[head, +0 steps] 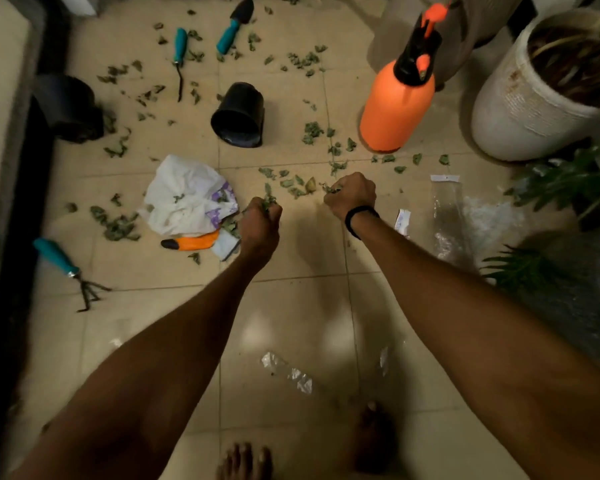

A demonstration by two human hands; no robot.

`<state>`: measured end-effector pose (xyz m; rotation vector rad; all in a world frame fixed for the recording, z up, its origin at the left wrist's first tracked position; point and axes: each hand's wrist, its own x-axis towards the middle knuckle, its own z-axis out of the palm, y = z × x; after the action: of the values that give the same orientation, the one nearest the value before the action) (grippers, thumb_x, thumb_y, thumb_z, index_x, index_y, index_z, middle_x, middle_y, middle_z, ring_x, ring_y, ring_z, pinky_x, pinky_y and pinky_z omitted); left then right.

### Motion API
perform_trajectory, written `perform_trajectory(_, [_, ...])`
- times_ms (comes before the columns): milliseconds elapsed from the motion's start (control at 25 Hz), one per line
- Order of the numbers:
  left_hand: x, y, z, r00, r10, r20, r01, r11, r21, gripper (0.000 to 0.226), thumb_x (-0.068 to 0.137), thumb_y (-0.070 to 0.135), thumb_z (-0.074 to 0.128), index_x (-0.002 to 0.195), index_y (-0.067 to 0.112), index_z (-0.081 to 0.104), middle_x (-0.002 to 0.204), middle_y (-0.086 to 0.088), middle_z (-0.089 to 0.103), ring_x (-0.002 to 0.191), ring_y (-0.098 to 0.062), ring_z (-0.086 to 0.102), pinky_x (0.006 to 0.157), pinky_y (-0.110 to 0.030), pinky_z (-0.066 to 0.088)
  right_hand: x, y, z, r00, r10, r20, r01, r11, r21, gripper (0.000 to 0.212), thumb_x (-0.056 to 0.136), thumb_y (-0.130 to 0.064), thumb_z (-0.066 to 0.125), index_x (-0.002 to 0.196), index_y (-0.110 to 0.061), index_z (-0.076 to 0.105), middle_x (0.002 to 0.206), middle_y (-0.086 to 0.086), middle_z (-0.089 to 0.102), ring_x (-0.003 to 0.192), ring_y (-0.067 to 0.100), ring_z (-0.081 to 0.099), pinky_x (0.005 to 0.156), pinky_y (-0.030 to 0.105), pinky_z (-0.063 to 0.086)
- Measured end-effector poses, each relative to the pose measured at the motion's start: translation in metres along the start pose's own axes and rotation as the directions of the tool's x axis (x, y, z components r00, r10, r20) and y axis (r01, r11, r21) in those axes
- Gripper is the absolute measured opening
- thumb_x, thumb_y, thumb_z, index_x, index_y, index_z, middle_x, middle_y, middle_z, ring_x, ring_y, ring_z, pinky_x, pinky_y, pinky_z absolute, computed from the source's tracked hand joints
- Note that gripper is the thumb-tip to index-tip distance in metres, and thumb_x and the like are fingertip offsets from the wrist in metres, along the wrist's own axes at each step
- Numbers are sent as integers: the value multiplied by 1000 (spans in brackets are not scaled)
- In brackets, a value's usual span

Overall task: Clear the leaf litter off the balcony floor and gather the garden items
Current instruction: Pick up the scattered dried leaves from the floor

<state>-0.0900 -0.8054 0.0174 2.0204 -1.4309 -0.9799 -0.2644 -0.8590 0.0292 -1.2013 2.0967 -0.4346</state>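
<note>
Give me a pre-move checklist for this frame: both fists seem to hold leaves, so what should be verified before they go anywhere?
1. Left hand has a firm hold: ok, leaves stick out of the fist.
2. Right hand has a hold: ok, bits of leaf show at its curled fingers.
3. White bag is open to receive: cannot tell, it lies crumpled and no mouth shows.
4. Floor is free of loose leaves: not ok, many are scattered across the tiles.
5. Black pot is gathered: not ok, it lies on its side.
6. Tools are gathered: not ok, rake and trowel lie far apart.
</note>
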Motion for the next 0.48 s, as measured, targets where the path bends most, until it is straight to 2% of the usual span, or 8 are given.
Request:
perform_trajectory(120, [-43,25,-67,992,-109,-61,105,993,-62,20,101,19,50,87,6,45,77,-13,50,79,-37,56,61,-33,21,-75,-68,-29,998,-26,54,27,999,-19,17,78,-18,75,72,-5,65,82,16,67,81,31,63,61,29,46])
perform_trajectory(240, [-86,58,-142,969,-227,-96,215,969,-119,19,102,21,49,92,5,47,82,-18,55,86,-40,57,61,-34,21,-148,-135,-54,995,-61,77,67,995,-72,36,81,-11,69,57,-9,42,55,9,41,57,27,43,56,29,29])
perform_trajectory(320, [-116,72,-198,941,-302,-151,279,948,-153,27,104,27,49,100,0,52,95,-23,61,92,-41,58,63,-33,22,-200,-177,-64,986,-116,121,128,988,-89,45,81,-10,65,52,-15,30,51,2,27,58,24,33,57,30,24])
perform_trajectory(400, [-151,81,-251,908,-358,-215,322,928,-185,32,103,29,49,104,-3,53,98,-23,63,93,-41,59,64,-33,24,-256,-216,-72,968,-173,181,193,975,-105,46,83,-16,65,51,-22,33,52,0,30,65,24,38,59,28,26])
perform_trajectory(480, [-192,81,-300,855,-442,-271,386,892,-235,32,103,30,49,104,-2,53,95,-19,62,93,-39,59,65,-34,30,-308,-242,-77,936,-231,265,266,958,-104,33,86,-21,67,57,-18,53,55,3,44,68,27,46,60,26,29])
